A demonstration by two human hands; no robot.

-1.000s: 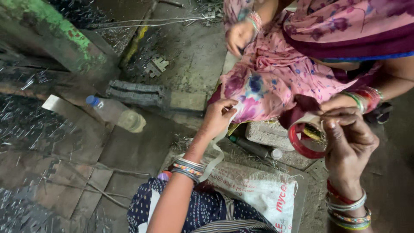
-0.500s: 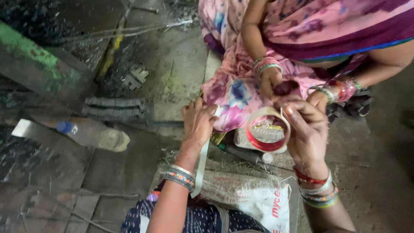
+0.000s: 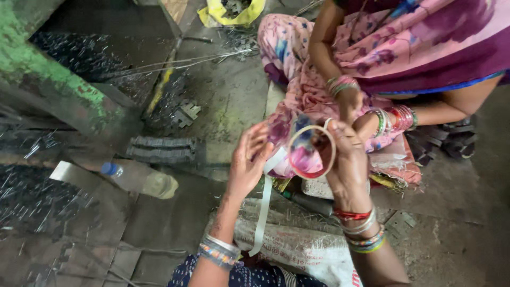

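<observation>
My right hand grips a roll of clear tape with a red core, held up at chest height. My left hand pinches the free end of the tape strip, which hangs down from the roll toward my lap. Both wrists carry several bangles. A seated person in a pink floral garment faces me; their two hands rest just behind the roll, apart from it.
A plastic bottle with a blue cap lies on the dirty floor at left. A white woven sack lies below my hands. Stacked dark metal pieces, a green-painted beam and a yellow bag stand further off.
My right hand has lifted the tape roll up and leftward toward my left hand. The strip now hangs longer from the roll. The view has tilted upward.
</observation>
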